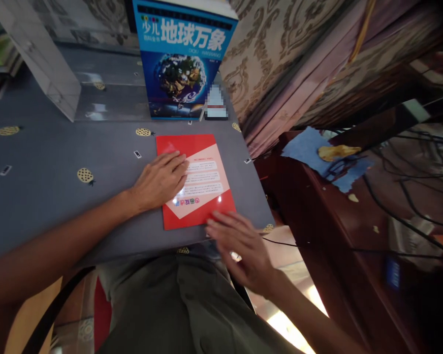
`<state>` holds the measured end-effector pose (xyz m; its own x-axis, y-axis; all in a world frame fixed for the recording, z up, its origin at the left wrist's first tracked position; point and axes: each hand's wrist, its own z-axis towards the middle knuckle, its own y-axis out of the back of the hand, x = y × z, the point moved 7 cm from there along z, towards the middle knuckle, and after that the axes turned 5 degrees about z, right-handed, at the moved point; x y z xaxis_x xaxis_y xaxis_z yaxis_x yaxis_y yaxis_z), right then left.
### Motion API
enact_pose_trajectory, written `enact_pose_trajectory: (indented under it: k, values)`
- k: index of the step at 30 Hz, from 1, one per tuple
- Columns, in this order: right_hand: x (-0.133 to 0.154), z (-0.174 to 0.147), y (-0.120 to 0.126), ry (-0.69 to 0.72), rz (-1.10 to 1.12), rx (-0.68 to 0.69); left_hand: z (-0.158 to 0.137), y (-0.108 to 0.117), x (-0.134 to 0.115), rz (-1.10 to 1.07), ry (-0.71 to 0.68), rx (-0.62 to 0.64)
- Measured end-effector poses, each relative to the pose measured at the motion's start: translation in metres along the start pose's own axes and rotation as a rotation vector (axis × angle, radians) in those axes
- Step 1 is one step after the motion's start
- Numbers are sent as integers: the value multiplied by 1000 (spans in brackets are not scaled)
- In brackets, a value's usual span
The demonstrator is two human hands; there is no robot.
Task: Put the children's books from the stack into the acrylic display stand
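Observation:
A red book (203,216) lies flat near the front edge of the grey pineapple-patterned tabletop (110,196). Its visible cover has a pale pink panel, and the printing on it appears upside down from here. My left hand (160,177) rests flat on the book's left side, fingers stretched across the cover. At the lower right corner of the book is my right hand (245,248), its fingers extended and slightly blurred. I cannot tell whether its fingertips press on the cover or hover just above it.
A thick blue book (182,73) with a globe on its cover stands upright at the back. Beside it is a small pixelated item (216,103). A clear acrylic stand (59,83) is at back left. Right of the table, a dark red cabinet (317,216) carries cables and a blue cloth (310,147).

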<state>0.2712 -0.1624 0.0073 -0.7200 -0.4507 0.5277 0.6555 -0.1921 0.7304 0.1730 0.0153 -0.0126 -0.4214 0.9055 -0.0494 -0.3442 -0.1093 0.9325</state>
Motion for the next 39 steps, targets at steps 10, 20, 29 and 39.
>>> enact_pose_trajectory:
  k: [10, 20, 29, 39]
  values:
    - [30, 16, -54, 80, -5, 230, -1, 1, 0, -2, -4, -12]
    - [-18, -36, 11, -114, -150, -43, -1, -1, 1, -23, 2, 20]
    - [-33, 30, 20, 11, -66, 11, 2, 5, 40, -140, 110, -67]
    - [-27, 120, -65, 178, -140, 395, 3, 4, 74, -216, 194, -85]
